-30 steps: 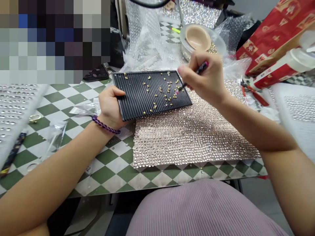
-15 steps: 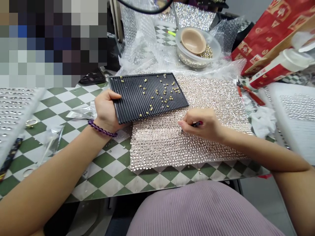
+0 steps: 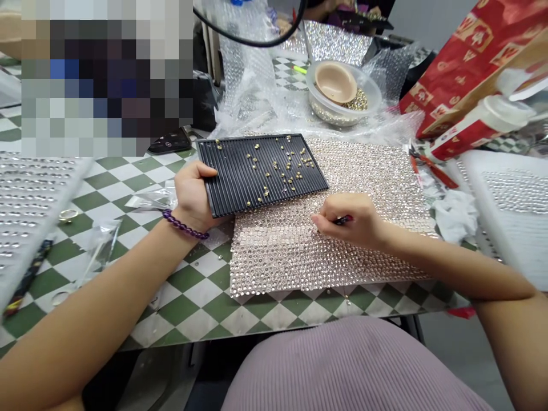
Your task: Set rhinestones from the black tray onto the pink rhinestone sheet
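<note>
My left hand (image 3: 193,191) grips the left edge of a black ribbed tray (image 3: 240,177), thumb on top. Several small gold-coloured rhinestones (image 3: 276,165) lie scattered over its grooves, mostly toward the right. The tray is held over the left part of a sheet (image 3: 278,257) covered with rows of clear, sparkling rhinestones. Just right of the tray, my right hand (image 3: 349,220) is closed around a thin dark pen-like tool (image 3: 343,220). Its fingertips are low over the sheet's middle; the tool's tip is hidden, so whether it touches the stones I cannot tell.
Behind the sheet, a clear plastic tub (image 3: 372,108) holds loose stones and a beige bowl (image 3: 336,83). Bubble wrap (image 3: 257,103) lies around it. Red-handled pliers (image 3: 436,171), a crumpled tissue (image 3: 456,214) and a paper cup (image 3: 479,128) are at right. A phone (image 3: 171,141) lies at left.
The view has shifted slightly, moving most things a little in the picture. Both hands keep their holds, and the right hand stays at almost the same spot over the sheet.
</note>
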Tool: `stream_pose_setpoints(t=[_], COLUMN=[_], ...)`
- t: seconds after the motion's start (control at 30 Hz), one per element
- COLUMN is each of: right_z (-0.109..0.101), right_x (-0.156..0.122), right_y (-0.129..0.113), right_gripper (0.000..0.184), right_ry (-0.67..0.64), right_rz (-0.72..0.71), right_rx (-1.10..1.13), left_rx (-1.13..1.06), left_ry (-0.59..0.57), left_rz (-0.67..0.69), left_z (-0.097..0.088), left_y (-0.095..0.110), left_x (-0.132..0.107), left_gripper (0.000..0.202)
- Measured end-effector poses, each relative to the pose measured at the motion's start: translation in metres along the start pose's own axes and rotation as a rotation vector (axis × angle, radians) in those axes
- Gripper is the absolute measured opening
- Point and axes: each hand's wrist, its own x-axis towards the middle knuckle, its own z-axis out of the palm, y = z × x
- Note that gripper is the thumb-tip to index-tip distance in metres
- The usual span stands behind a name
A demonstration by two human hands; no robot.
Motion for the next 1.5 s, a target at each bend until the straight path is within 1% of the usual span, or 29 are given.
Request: stream_pose_setpoints(t=[0.1, 0.27, 0.43, 0.6, 0.73, 0.87, 1.03, 1.27, 1.5], right_z=[0.0006, 0.0006, 0.0022, 0.0045, 0.0051, 0.0042, 0.0014, 0.0015, 0.0004], right_x=[-0.0018, -0.0029, -0.0038, -0.0037, -0.002, 0.0004, 0.0024, 0.0018, 0.0011], right_y=[-0.0003, -0.0025, -0.0024, -0.0012, -0.0014, -0.002, -0.0015, -0.0022, -0.0015], right_gripper=[0.037, 0.038, 0.038, 0.039, 0.039, 0.038, 0.037, 0.037, 0.036], right_ry=[0.036, 0.013, 0.042, 0.02, 0.006, -0.011, 0.019, 0.034, 0.022], right_rz=[0.034, 0.046, 0.061, 0.03, 0.041, 0.085, 0.126, 0.113, 0.108], right_rx=[0.028, 0.025, 0.02, -0.019, -0.017, 0.01, 0.059, 0.039, 0.028], left_rx=[-0.016, -0.021, -0.023, -0.018, -0.012, 0.001, 0.004, 0.003, -0.01], left_ry=[-0.021, -0.028, -0.041, -0.042, -0.02, -0.025, -0.014, -0.076, -0.028], left_rz=[0.017, 0.049, 0.05, 0.051, 0.042, 0.035, 0.028, 0.044, 0.039], left_z=[-0.0002, -0.0003, -0.0002, 0.0, 0.0005, 0.0001, -0.0001, -0.0015, 0.0008], left_y=[-0.0004, -0.0008, -0.0012, -0.0012, -0.0005, -0.0003, -0.0006, -0.0019, -0.0006], left_x=[-0.0001, 0.0013, 0.0018, 0.001, 0.0008, 0.0006, -0.0001, 0.0001, -0.0018], left_gripper=[0.031, 0.026, 0.023, 0.023, 0.024, 0.027, 0.031, 0.029, 0.027])
